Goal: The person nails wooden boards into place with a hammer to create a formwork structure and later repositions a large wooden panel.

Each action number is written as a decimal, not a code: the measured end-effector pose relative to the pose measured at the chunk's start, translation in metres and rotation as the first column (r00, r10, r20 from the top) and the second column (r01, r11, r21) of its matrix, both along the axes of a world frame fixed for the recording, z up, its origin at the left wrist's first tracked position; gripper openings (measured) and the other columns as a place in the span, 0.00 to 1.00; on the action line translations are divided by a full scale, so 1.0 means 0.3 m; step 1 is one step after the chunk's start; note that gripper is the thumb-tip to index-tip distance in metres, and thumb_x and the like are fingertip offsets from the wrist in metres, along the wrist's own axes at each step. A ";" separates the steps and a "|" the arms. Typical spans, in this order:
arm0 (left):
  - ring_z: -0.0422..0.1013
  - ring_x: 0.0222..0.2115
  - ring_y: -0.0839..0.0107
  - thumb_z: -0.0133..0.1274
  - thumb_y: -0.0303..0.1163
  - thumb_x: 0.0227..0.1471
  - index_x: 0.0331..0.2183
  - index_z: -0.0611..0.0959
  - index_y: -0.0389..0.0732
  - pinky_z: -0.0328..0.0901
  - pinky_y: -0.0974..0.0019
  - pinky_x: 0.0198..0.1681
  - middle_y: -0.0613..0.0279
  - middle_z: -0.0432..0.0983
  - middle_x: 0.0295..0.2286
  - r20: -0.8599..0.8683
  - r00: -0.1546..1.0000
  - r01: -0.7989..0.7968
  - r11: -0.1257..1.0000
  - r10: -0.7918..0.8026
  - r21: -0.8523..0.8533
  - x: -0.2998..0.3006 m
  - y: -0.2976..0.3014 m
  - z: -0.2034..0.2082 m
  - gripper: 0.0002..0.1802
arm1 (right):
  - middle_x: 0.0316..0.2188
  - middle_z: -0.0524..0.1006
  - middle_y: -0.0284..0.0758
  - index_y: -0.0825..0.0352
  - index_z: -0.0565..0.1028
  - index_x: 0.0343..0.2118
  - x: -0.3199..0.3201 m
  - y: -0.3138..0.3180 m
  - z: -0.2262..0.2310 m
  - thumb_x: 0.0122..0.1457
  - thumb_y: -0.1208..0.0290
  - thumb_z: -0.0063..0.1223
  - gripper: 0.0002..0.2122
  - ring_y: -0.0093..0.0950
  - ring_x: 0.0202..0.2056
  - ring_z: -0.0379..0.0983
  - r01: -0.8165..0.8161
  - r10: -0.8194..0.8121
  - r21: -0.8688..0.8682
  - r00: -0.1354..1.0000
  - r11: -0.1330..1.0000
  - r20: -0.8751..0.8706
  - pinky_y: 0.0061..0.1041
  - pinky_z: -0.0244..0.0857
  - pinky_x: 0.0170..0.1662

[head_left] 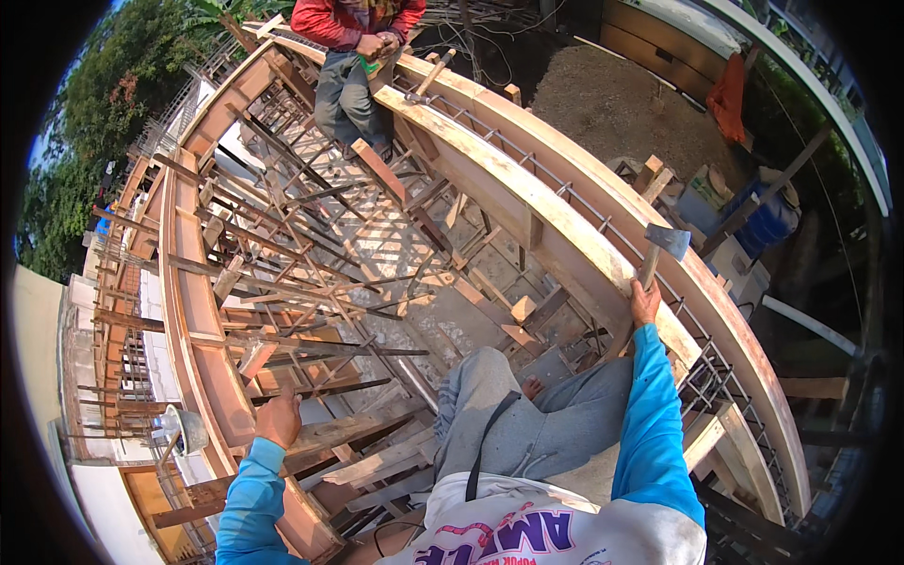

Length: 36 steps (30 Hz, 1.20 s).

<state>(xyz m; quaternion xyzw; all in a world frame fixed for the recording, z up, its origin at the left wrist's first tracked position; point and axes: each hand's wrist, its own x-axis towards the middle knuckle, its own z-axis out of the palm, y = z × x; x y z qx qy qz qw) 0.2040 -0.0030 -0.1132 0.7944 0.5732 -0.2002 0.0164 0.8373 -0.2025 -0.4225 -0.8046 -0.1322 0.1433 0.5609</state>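
My right hand (644,303) is closed round the wooden handle of a hatchet (668,241), its grey metal head up. The hand is at the pale timber plank (556,207) along the inner side of the right-hand formwork. My left hand (279,420) is closed, the thumb along the fingers, just inside the left formwork beam (201,320). Whatever may be in its fingers is hidden. Steel reinforcing bars (565,191) run in the trough between the right-hand boards.
At the far end a co-worker in a red jacket (325,24) holds something green. Near them a hammer (431,77) lies across the boards. Many timber props (311,254) and braces cross the gap below me. A bucket (188,429) hangs near the left beam.
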 end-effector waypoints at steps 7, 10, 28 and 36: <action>0.73 0.28 0.43 0.45 0.34 0.54 0.33 0.74 0.37 0.66 0.44 0.32 0.40 0.76 0.24 0.051 0.997 0.054 0.997 -0.056 0.053 -0.113 0.020 -0.087 0.10 | 0.24 0.77 0.36 0.70 0.71 0.36 0.078 -0.119 0.372 0.57 0.63 0.53 0.13 0.21 0.22 0.71 0.035 -0.054 0.185 0.994 0.982 0.097 0.22 0.64 0.25; 0.74 0.28 0.43 0.45 0.34 0.54 0.32 0.74 0.36 0.67 0.45 0.32 0.40 0.76 0.23 0.103 0.988 0.102 0.989 -0.113 0.107 -0.105 0.026 -0.082 0.10 | 0.21 0.72 0.32 0.68 0.70 0.36 0.087 -0.290 0.511 0.56 0.64 0.53 0.12 0.19 0.20 0.67 0.036 -0.058 0.224 0.994 0.974 0.092 0.21 0.61 0.24; 0.75 0.34 0.47 0.45 0.35 0.55 0.33 0.79 0.34 0.70 0.49 0.38 0.44 0.78 0.33 -0.014 1.000 0.002 1.000 -0.003 -0.013 -0.127 0.043 -0.121 0.14 | 0.18 0.67 0.31 0.69 0.68 0.34 -0.709 -1.086 0.237 0.55 0.70 0.50 0.08 0.22 0.16 0.62 0.388 -0.362 0.091 0.907 0.917 -0.213 0.22 0.59 0.19; 0.74 0.38 0.49 0.44 0.38 0.57 0.38 0.78 0.34 0.67 0.49 0.40 0.47 0.78 0.35 0.066 0.998 0.007 0.999 -0.004 -0.037 -0.100 0.036 -0.107 0.17 | 0.18 0.66 0.32 0.68 0.68 0.31 -0.716 -1.069 0.185 0.52 0.69 0.50 0.08 0.24 0.14 0.62 0.317 -0.301 0.066 0.936 0.946 -0.183 0.23 0.58 0.16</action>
